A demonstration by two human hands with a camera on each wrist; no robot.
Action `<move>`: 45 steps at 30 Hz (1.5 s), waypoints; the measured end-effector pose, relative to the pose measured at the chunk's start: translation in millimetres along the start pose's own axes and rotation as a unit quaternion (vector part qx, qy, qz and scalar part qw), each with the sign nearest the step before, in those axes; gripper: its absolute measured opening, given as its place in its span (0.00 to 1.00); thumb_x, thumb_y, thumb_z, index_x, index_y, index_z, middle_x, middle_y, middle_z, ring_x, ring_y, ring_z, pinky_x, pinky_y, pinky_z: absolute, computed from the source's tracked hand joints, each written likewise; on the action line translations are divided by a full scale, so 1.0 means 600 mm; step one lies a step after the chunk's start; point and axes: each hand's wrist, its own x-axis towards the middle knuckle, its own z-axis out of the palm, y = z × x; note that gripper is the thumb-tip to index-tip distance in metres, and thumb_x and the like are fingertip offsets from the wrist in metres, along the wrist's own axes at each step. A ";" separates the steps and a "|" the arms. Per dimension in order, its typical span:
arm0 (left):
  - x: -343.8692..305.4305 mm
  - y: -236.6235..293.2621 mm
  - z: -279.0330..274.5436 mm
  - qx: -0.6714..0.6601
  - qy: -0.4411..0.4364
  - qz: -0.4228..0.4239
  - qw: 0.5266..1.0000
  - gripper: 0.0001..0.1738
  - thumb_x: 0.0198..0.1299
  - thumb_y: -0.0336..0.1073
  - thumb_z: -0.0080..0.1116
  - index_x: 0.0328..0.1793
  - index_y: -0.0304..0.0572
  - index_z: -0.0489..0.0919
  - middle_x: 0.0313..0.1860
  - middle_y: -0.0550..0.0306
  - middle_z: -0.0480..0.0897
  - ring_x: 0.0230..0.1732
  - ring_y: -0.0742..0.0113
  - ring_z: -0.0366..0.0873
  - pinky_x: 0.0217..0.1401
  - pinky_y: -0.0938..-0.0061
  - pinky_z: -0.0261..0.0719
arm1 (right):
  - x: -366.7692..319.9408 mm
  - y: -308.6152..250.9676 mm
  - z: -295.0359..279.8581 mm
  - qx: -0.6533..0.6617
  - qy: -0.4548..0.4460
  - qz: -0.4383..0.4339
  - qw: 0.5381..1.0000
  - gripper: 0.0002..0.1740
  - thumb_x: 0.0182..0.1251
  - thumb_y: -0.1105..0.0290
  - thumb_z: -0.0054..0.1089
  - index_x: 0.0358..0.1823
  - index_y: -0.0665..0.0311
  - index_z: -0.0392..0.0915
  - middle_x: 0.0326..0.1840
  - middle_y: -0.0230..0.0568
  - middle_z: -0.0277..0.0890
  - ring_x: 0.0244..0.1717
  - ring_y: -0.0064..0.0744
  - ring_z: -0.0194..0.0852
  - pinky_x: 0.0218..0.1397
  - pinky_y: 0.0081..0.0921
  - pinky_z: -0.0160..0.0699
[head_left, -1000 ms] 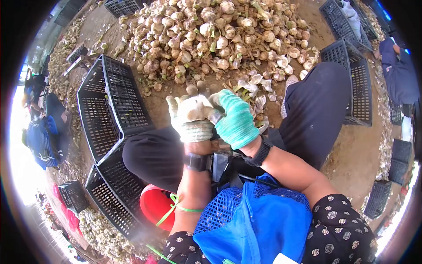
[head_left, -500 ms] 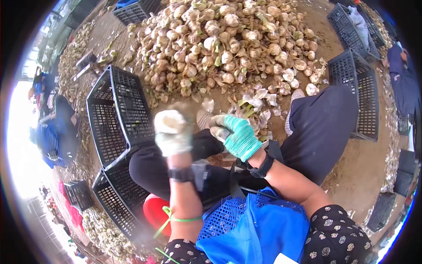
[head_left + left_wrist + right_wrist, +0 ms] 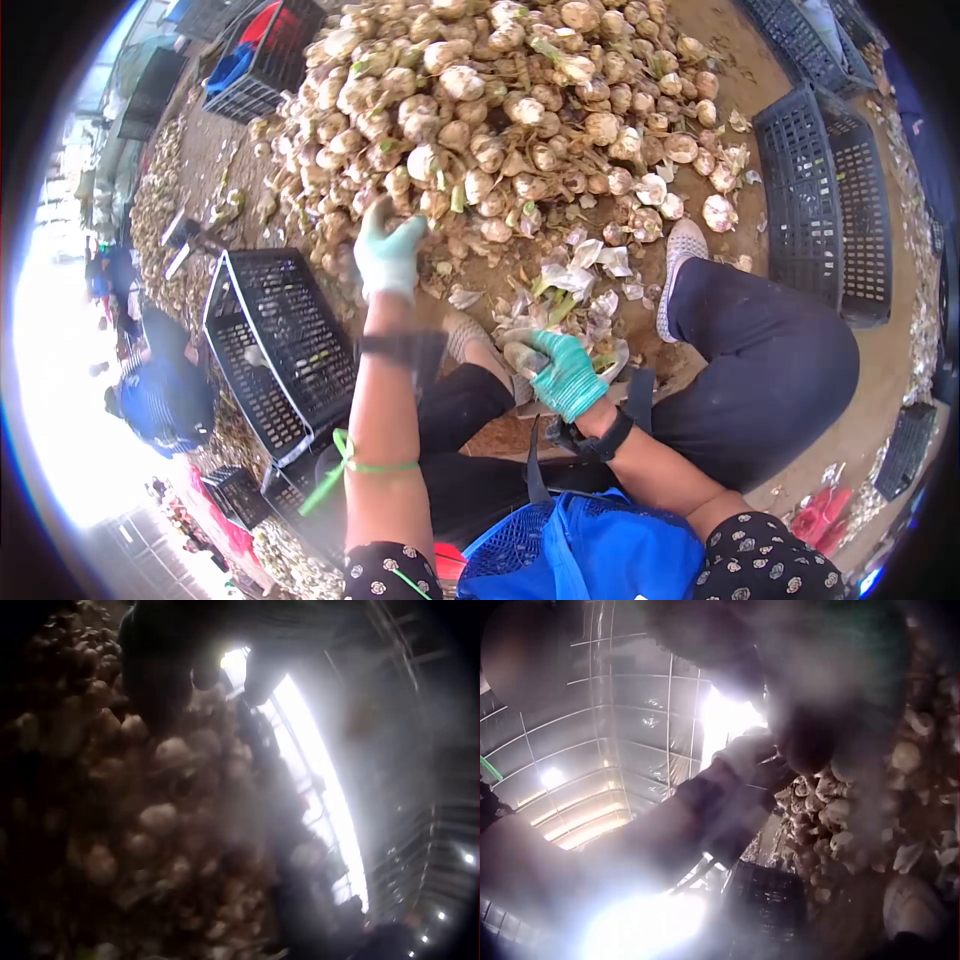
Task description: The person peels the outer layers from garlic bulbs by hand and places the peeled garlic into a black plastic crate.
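In the head view my left hand (image 3: 385,262), in a white and pale green glove, reaches out over the near left edge of a big heap of garlic bulbs (image 3: 470,120). Its thumb stands apart from the fingers, and no bulb shows in its grasp. My right hand (image 3: 565,375), gloved in green with greyish fingertips, stays low between the knees with its fingers curled. I cannot tell whether something thin is held in it. Loose garlic skins (image 3: 580,275) lie on the ground just beyond it. Both wrist views are dark and blurred.
A black plastic crate (image 3: 290,330) stands by my left knee, with a pale lump (image 3: 255,355) inside it. Another black crate (image 3: 800,190) is beyond my right knee. At the far left, a crate (image 3: 255,95) holds red and blue things. A person (image 3: 165,380) in blue is at the left.
My left hand held a garlic bulb near the right hand, swung left toward the crate, then reached forward to the heap without it. The right hand stayed curled near the lap. The head view shifted.
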 end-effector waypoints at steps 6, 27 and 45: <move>0.116 -0.012 0.131 0.411 0.030 0.085 0.907 0.48 0.27 0.41 0.70 0.59 0.36 0.61 0.50 0.41 0.71 0.48 0.49 0.71 0.52 0.69 0.68 | 0.031 0.006 -0.023 -0.008 0.092 0.020 0.996 0.10 0.57 0.75 0.50 0.40 0.69 0.75 0.35 0.41 0.76 0.34 0.27 0.73 0.40 0.21 0.71; -0.094 -0.122 0.066 0.099 -0.104 -0.172 0.975 0.23 0.44 0.37 0.58 0.48 0.34 0.73 0.39 0.49 0.78 0.35 0.67 0.75 0.36 0.75 0.72 | 0.017 0.076 -0.044 0.209 0.188 0.175 0.944 0.13 0.59 0.71 0.51 0.43 0.72 0.72 0.31 0.32 0.74 0.27 0.18 0.69 0.29 0.16 0.69; -0.184 -0.163 0.134 0.411 -0.345 -0.157 0.829 0.28 0.37 0.51 0.61 0.40 0.35 0.76 0.33 0.38 0.78 0.37 0.47 0.77 0.42 0.66 0.73 | 0.048 0.045 -0.068 0.312 0.270 0.205 0.888 0.10 0.59 0.74 0.50 0.40 0.69 0.73 0.26 0.33 0.74 0.21 0.17 0.70 0.22 0.15 0.69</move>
